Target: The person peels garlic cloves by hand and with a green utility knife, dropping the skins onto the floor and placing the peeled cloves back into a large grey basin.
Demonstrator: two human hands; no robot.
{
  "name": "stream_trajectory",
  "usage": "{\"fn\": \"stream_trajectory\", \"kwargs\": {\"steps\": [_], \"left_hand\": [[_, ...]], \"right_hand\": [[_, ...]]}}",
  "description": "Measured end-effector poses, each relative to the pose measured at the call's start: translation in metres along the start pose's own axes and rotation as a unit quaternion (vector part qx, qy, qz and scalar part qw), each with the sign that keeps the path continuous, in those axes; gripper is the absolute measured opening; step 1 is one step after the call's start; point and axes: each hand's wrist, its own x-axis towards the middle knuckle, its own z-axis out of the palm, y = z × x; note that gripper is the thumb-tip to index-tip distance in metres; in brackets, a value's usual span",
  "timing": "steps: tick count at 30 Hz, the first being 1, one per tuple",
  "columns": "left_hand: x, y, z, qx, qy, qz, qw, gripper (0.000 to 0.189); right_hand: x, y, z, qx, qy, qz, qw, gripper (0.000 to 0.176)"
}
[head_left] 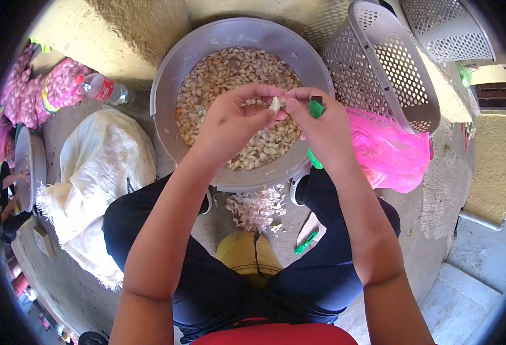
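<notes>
Above a wide grey tub (163, 135) of garlic cloves (218, 72), my two hands meet at the fingertips. My left hand (233, 118) pinches a small white garlic clove (275, 104) between thumb and fingers. My right hand (322, 123) touches the clove's right side with thumb and forefinger, its other fingers curled round a green-handled tool (316, 107). Part of the tool is hidden by the palm. A heap of peeled skins (256, 208) lies on the ground under the tub's near edge.
A white sack (106, 149) and a cola bottle (104, 89) are at the left, near pink net bags (63, 83). Perforated grey baskets (379, 63) and a pink plastic bag (388, 149) stand right. A green cutter (306, 242) lies near a yellow bucket (247, 253). Another person's hand shows far left.
</notes>
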Motion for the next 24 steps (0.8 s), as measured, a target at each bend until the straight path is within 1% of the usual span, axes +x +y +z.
{"fn": "stream_trajectory", "kwargs": {"steps": [1, 4, 7, 11, 14, 17, 20, 23, 24], "left_hand": [[0.0, 0.001, 0.0, 0.022, 0.005, -0.003, 1.0, 0.029], [0.001, -0.005, 0.0, 0.033, 0.017, 0.008, 0.999, 0.028], [0.001, -0.011, 0.001, 0.077, 0.024, 0.049, 0.996, 0.025], [0.0, -0.007, 0.002, 0.025, 0.012, 0.027, 0.999, 0.028], [0.0, -0.003, 0.0, -0.004, 0.012, 0.009, 1.0, 0.028], [0.001, -0.002, -0.001, -0.022, 0.023, 0.004, 0.999, 0.028], [0.001, -0.001, -0.002, -0.042, 0.024, -0.006, 0.999, 0.028], [0.001, 0.0, -0.002, -0.07, 0.023, -0.001, 0.997, 0.029], [0.001, -0.001, -0.002, -0.069, 0.023, 0.001, 0.997, 0.028]], "right_hand": [[-0.001, -0.002, 0.001, -0.001, -0.006, 0.01, 1.0, 0.02], [-0.001, 0.0, 0.001, 0.002, -0.019, 0.042, 0.999, 0.02], [0.0, 0.003, 0.002, 0.024, -0.024, 0.063, 0.997, 0.019], [0.001, 0.01, 0.002, 0.054, -0.029, 0.064, 0.996, 0.019], [0.001, 0.007, 0.001, 0.048, -0.031, 0.054, 0.997, 0.018], [-0.001, 0.001, 0.0, 0.059, -0.043, 0.072, 0.995, 0.017], [-0.001, -0.003, 0.001, 0.093, -0.029, 0.091, 0.991, 0.017], [0.002, -0.005, -0.002, 0.109, -0.042, 0.126, 0.985, 0.018], [0.001, -0.006, -0.002, 0.102, -0.041, 0.104, 0.988, 0.018]]}}
